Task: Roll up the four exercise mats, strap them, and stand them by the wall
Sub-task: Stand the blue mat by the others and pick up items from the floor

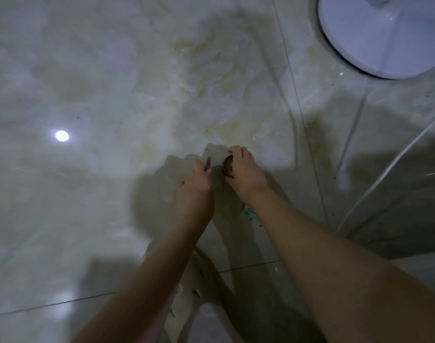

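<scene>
No exercise mat is in view. Both hands are stretched out over the glossy marble floor tiles [112, 95]. My left hand [195, 191] pinches a thin dark reddish strip, seemingly a strap end [207, 164], between curled fingers. Just to its right, my right hand [245, 174] curls round a small dark rounded part of the same strap [228, 168]. The two hands are close together with a narrow gap between them. The picture is blurred, so the strap's shape is unclear.
A white round base [384, 33] stands on the floor at the top right, and a pale cable [384, 174] runs down from it along the right. A pale curved object [204, 280] lies below my forearms. A lamp's reflection [61, 136] shines at the left.
</scene>
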`<state>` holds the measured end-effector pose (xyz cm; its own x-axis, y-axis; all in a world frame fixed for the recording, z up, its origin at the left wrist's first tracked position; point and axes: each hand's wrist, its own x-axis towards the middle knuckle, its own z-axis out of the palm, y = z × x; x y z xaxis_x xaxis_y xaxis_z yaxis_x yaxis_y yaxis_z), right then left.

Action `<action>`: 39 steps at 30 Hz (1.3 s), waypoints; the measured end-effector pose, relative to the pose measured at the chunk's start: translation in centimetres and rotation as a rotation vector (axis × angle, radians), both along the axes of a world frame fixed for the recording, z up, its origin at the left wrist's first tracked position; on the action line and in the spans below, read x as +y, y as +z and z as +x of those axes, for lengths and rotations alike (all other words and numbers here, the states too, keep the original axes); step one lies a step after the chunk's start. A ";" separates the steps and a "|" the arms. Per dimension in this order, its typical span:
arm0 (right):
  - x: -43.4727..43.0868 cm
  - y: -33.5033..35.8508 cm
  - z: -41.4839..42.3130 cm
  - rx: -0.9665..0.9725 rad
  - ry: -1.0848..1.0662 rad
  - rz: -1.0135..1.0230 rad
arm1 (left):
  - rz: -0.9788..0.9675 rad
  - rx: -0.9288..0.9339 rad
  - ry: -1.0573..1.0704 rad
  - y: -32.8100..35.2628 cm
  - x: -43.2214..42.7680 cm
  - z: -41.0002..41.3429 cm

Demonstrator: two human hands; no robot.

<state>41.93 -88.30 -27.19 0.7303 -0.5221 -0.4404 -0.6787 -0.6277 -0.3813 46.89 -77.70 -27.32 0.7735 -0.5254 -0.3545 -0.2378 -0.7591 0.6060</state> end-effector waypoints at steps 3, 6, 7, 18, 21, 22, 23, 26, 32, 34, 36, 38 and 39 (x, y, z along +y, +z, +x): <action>0.0 0.3 -0.2 -0.070 0.062 0.009 | -0.083 0.075 0.215 1.0 -0.7 0.3; 0.0 1.6 -0.1 -0.236 0.065 0.103 | -0.168 0.129 0.301 2.2 -1.6 0.8; 0.1 2.2 0.0 -0.299 0.063 0.155 | -0.204 0.148 0.311 2.4 -2.0 0.9; -2.3 0.8 -1.9 -0.253 -0.220 0.154 | 0.041 0.050 -0.176 0.6 -2.3 1.9; -2.8 -0.2 -2.4 -0.226 -0.344 0.200 | 0.165 0.071 -0.341 0.1 -2.5 2.3; -2.9 -0.4 -2.4 -0.227 -0.395 0.217 | 0.178 0.065 -0.375 0.0 -2.6 2.2; -3.1 -0.4 -2.3 -0.232 -0.455 0.234 | 0.186 0.053 -0.399 -0.2 -2.8 2.2; -3.1 -0.3 -1.5 -0.243 -0.573 0.297 | 0.211 -0.002 -0.437 -0.6 -3.2 1.9; -1.9 0.1 -0.9 -0.255 -0.531 0.414 | 0.179 -0.043 -0.346 -1.1 -3.7 1.4; -1.8 0.0 -0.9 -0.258 -0.521 0.427 | 0.169 -0.070 -0.347 -1.1 -3.4 1.5; -1.6 0.0 -0.9 -0.248 -0.491 0.440 | 0.167 -0.072 -0.366 -0.9 -2.8 1.7; -1.2 0.2 -1.0 -0.248 -0.438 0.493 | 0.123 0.021 -0.328 -0.5 -2.3 2.1; -1.0 0.3 -0.9 -0.257 -0.405 0.529 | 0.082 0.077 -0.287 -0.3 -2.0 2.5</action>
<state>41.03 -89.35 -26.85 0.6393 -0.5382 -0.5493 -0.6668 -0.0322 -0.7445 49.34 -79.68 -27.58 0.5671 -0.6857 -0.4562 -0.4053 -0.7146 0.5702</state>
